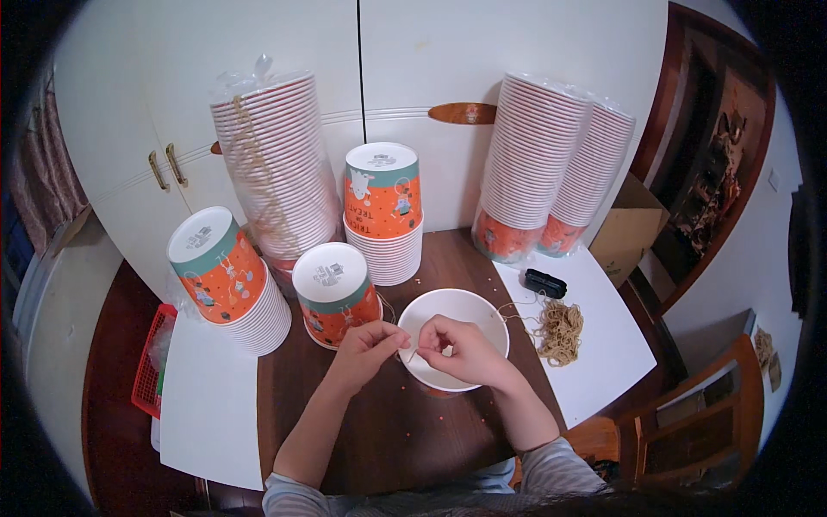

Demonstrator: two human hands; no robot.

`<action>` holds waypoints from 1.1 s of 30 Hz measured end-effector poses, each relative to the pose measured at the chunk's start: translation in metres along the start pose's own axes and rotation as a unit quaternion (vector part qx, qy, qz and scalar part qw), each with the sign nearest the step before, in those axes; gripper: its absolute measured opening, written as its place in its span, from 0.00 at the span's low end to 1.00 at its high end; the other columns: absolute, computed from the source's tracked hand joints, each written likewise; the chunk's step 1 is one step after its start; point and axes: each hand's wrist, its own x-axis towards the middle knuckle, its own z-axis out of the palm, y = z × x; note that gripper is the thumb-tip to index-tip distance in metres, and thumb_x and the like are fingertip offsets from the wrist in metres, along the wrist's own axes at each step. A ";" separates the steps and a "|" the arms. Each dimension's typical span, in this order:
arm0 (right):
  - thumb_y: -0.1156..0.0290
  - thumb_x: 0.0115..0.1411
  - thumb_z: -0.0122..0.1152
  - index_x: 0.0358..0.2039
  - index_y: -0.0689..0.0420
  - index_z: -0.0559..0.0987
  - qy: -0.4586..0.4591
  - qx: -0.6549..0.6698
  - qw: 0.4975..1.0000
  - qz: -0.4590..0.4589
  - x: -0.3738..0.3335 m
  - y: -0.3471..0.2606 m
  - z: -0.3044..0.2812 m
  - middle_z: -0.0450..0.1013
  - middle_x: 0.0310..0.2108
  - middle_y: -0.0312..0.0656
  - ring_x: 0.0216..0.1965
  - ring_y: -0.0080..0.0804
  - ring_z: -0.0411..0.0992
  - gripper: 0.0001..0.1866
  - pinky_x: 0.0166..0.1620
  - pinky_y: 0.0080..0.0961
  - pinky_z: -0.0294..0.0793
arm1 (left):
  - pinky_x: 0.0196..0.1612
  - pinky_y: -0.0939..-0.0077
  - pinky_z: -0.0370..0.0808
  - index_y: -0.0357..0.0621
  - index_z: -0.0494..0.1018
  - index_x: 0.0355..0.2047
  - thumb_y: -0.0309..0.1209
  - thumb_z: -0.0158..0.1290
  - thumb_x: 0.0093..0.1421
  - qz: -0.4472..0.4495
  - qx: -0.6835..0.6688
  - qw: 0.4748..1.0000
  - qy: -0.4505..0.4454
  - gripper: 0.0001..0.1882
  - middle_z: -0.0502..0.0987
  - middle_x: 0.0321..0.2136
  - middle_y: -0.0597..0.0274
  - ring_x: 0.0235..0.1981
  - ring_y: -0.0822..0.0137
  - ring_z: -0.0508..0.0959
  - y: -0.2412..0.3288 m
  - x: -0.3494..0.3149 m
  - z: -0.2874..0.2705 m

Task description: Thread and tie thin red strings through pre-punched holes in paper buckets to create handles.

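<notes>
My left hand (369, 351) and my right hand (457, 350) meet over the near left rim of an upright white-lined paper bucket (457, 304). Each is closed in a pinch, with a short pale length of string (413, 353) at the fingertips. Its exact path between the fingers is too fine to follow. Beige string (514, 303) also runs from the bucket's right side to a loose tangled heap of string (561, 332). Just left of my left hand stands an upside-down orange bucket (338, 297) with a green band and white base.
Upside-down bucket stacks stand at the left (250, 323) and back (386, 258). Taller plastic-wrapped stacks rise at the back left (276, 164) and back right (534, 138). A black object (545, 283) lies by the string heap. A red basket (155, 358) and wooden chair (698, 422) flank the table.
</notes>
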 end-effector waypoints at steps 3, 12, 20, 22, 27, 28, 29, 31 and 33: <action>0.76 0.49 0.56 0.29 0.58 0.69 0.023 0.021 0.999 -0.022 0.000 0.000 0.001 0.69 0.21 0.33 0.24 0.19 0.67 0.06 0.29 0.18 0.68 | 0.36 0.84 0.68 0.38 0.72 0.31 0.27 0.49 0.56 -0.003 -0.012 1.000 -0.017 0.06 0.75 0.26 0.66 0.29 0.78 0.72 0.000 -0.001 0.002; 0.77 0.50 0.56 0.32 0.59 0.68 0.059 0.075 0.995 -0.035 0.002 0.008 -0.001 0.69 0.22 0.32 0.25 0.17 0.68 0.09 0.30 0.15 0.68 | 0.31 0.84 0.68 0.40 0.71 0.32 0.30 0.54 0.52 -0.021 0.180 0.983 -0.013 0.08 0.72 0.25 0.66 0.27 0.78 0.71 0.012 -0.008 0.004; 0.76 0.50 0.56 0.31 0.59 0.69 0.062 0.075 0.994 -0.043 0.002 0.006 0.001 0.66 0.20 0.31 0.23 0.16 0.65 0.08 0.29 0.15 0.67 | 0.28 0.79 0.69 0.43 0.73 0.27 0.30 0.56 0.48 0.146 0.386 0.910 -0.035 0.06 0.67 0.19 0.63 0.21 0.70 0.70 -0.001 -0.008 0.003; 0.76 0.50 0.56 0.31 0.59 0.69 0.062 0.066 0.995 -0.044 0.001 0.006 -0.001 0.66 0.20 0.32 0.23 0.16 0.65 0.08 0.29 0.15 0.66 | 0.29 0.80 0.69 0.42 0.72 0.28 0.29 0.55 0.49 0.104 0.332 0.937 -0.021 0.06 0.70 0.21 0.64 0.24 0.73 0.72 -0.001 -0.007 0.003; 0.77 0.50 0.55 0.31 0.59 0.69 0.050 0.051 0.996 -0.046 0.001 0.000 -0.005 0.67 0.21 0.32 0.24 0.16 0.65 0.07 0.28 0.16 0.66 | 0.33 0.83 0.69 0.38 0.71 0.29 0.26 0.52 0.52 -0.037 0.051 0.997 -0.049 0.05 0.74 0.26 0.65 0.30 0.76 0.73 0.004 -0.003 0.001; 0.77 0.49 0.55 0.31 0.59 0.70 0.049 0.029 0.997 -0.048 0.000 -0.004 -0.006 0.67 0.21 0.33 0.24 0.18 0.65 0.07 0.28 0.16 0.66 | 0.34 0.83 0.69 0.37 0.70 0.30 0.26 0.51 0.53 -0.027 -0.011 0.998 -0.060 0.05 0.75 0.28 0.65 0.31 0.77 0.73 0.004 -0.003 0.002; 0.78 0.49 0.55 0.31 0.59 0.70 0.047 0.008 0.998 -0.050 0.000 -0.007 -0.006 0.67 0.22 0.33 0.24 0.19 0.66 0.07 0.28 0.17 0.66 | 0.34 0.83 0.69 0.37 0.70 0.30 0.26 0.51 0.53 -0.027 -0.011 0.998 -0.059 0.05 0.75 0.28 0.65 0.31 0.77 0.73 0.003 -0.003 0.002; 0.78 0.48 0.55 0.30 0.59 0.70 0.048 -0.010 0.997 -0.053 0.001 -0.010 -0.006 0.68 0.22 0.34 0.25 0.21 0.67 0.07 0.29 0.18 0.67 | 0.36 0.84 0.69 0.36 0.70 0.31 0.25 0.50 0.53 -0.033 -0.038 0.997 -0.054 0.06 0.75 0.27 0.65 0.31 0.76 0.74 0.002 -0.003 0.003; 0.77 0.48 0.55 0.30 0.59 0.70 0.049 -0.030 0.997 -0.054 0.001 -0.010 -0.006 0.68 0.23 0.36 0.26 0.23 0.67 0.07 0.29 0.19 0.67 | 0.35 0.85 0.69 0.36 0.70 0.32 0.25 0.51 0.53 -0.020 -0.015 0.999 -0.038 0.06 0.75 0.26 0.66 0.30 0.77 0.73 0.001 -0.004 0.006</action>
